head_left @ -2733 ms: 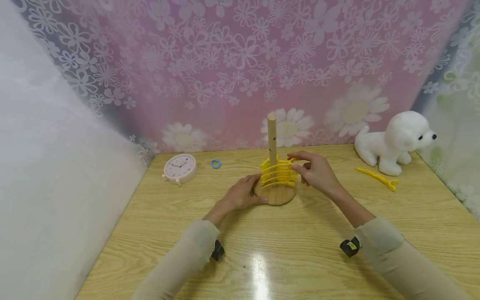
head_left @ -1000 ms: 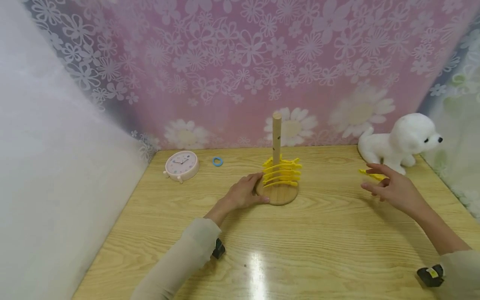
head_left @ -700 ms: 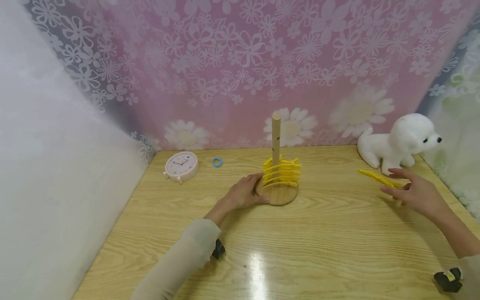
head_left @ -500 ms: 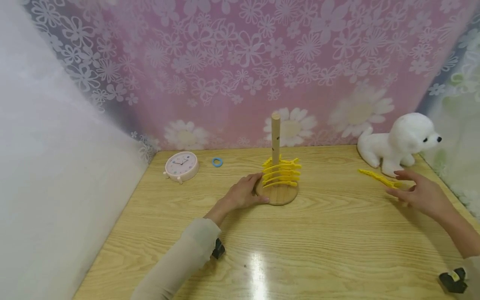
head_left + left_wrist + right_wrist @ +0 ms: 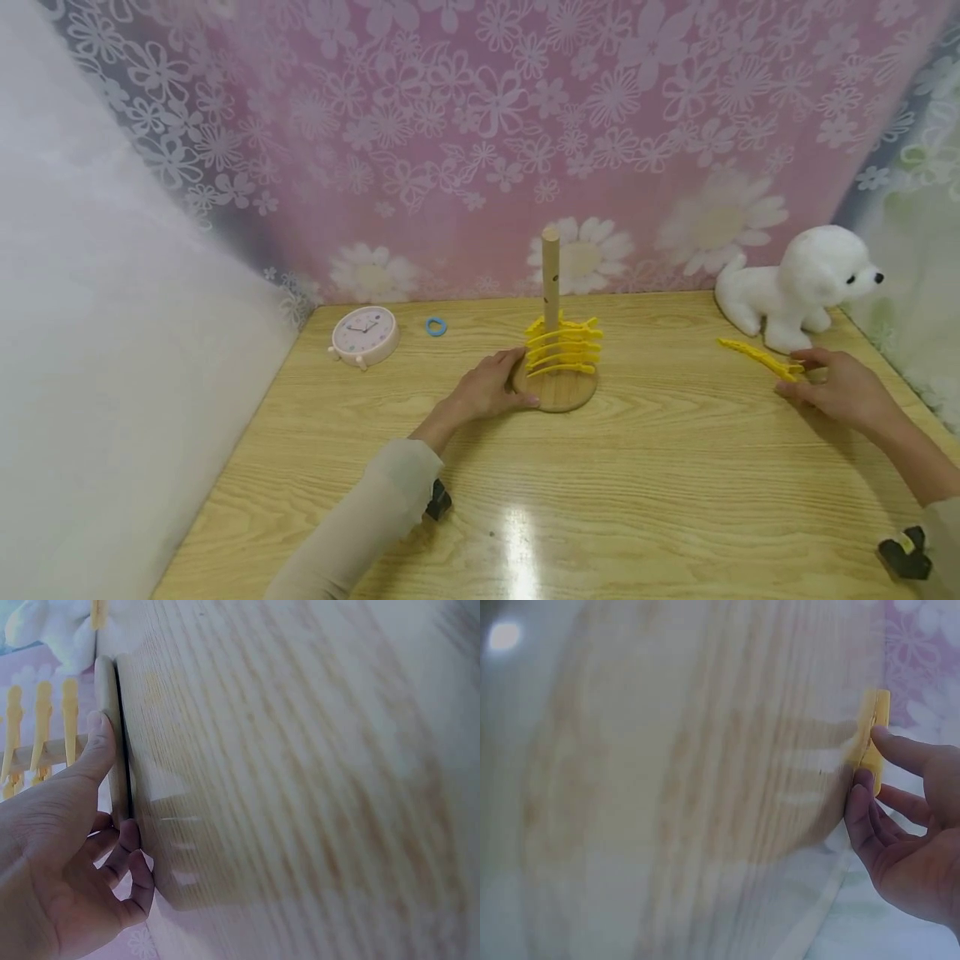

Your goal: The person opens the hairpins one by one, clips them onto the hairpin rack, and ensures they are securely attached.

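Note:
A round wooden stand point(image 5: 551, 271) with an upright post stands at mid-table. Several yellow hair clips point(image 5: 562, 347) are stacked on the lower part of the post, jutting sideways. My left hand point(image 5: 486, 388) grips the left rim of the stand's base, its thumb on top; the left wrist view shows the fingers at the base's edge point(image 5: 107, 675). At the right of the table, my right hand point(image 5: 851, 390) pinches the near end of a loose yellow hair clip point(image 5: 753, 357) between thumb and fingers. In the right wrist view, the clip point(image 5: 881, 712) lies close over the table.
A pink alarm clock point(image 5: 364, 335) lies face up at the back left, with a blue ring point(image 5: 436, 327) right of it. A white plush dog point(image 5: 795, 283) sits behind the loose clip. A floral curtain point(image 5: 480, 150) hangs along the table's back edge.
My right hand has left the clips on the post, moved right to the loose clip and closed its fingers on the clip's near end. The left hand has stayed at the base.

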`<state>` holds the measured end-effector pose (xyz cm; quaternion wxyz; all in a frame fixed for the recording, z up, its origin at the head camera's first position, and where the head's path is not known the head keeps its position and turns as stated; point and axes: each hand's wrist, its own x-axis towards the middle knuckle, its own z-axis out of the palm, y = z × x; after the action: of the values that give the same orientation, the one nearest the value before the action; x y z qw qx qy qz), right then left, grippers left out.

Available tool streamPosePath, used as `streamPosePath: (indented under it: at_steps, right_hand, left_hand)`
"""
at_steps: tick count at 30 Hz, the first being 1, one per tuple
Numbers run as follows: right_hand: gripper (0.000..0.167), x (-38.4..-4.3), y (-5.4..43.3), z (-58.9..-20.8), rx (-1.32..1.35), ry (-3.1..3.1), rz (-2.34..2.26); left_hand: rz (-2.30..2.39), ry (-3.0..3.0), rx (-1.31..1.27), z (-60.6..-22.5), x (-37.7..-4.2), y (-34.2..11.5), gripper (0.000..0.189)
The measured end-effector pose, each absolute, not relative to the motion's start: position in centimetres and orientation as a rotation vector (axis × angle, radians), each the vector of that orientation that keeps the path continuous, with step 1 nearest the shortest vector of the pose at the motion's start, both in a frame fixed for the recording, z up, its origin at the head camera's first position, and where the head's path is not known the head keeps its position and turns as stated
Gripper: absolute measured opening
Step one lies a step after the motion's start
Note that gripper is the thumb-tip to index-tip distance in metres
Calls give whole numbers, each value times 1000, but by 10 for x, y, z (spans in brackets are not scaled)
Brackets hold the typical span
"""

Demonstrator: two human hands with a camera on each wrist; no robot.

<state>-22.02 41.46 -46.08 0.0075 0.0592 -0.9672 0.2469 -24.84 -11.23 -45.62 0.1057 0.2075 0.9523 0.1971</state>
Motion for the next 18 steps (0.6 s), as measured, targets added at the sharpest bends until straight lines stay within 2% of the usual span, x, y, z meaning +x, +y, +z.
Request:
streamPosePath:
  at_steps: [9, 18]
  right_hand:
    - [48, -221, 414, -466, 172, -2943, 718]
    - [53, -212, 407, -458, -23, -2969, 849]
  left_hand:
    - [587, 2802, 615, -458, -248, -112, 97]
    - [571, 2811, 617, -460, -250, -114, 96]
